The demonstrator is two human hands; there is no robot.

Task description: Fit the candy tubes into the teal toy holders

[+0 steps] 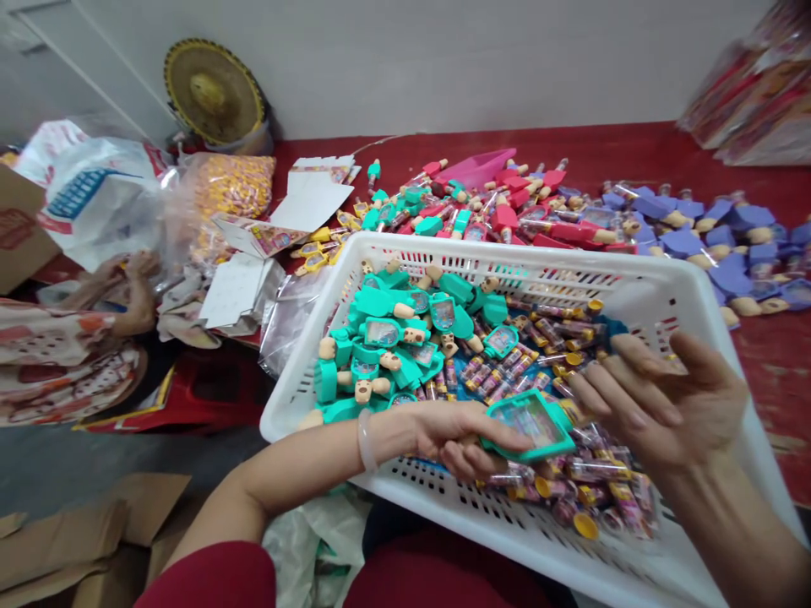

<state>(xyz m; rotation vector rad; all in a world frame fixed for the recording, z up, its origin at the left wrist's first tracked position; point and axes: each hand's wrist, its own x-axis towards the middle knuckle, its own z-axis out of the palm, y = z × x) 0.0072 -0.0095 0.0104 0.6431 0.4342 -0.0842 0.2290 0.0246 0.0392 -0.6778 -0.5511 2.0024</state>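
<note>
Directly in front of the left hand (465, 439), and gripped between its thumb and fingers, is a teal toy case (536, 422) with a clear window; the right hand (672, 405) hangs just to the right of it, fingers curled inward, and whether they hold anything cannot be told. Under both hands lies a white plastic basket (659, 274). Inside it, beyond and to the left of the left hand, more teal cases with tan animal-head ends (373, 304) are heaped. Small clear tubes with yellow caps (627, 502) spread below and between the hands. Past the basket, farther from the hands, red toys (579, 230) are piled on the red table (773, 380), with purple toys (735, 272) off to their right. Well to the left of the hands, another person's hands (143, 270) are near a bag of orange-yellow pieces (234, 186).
</note>
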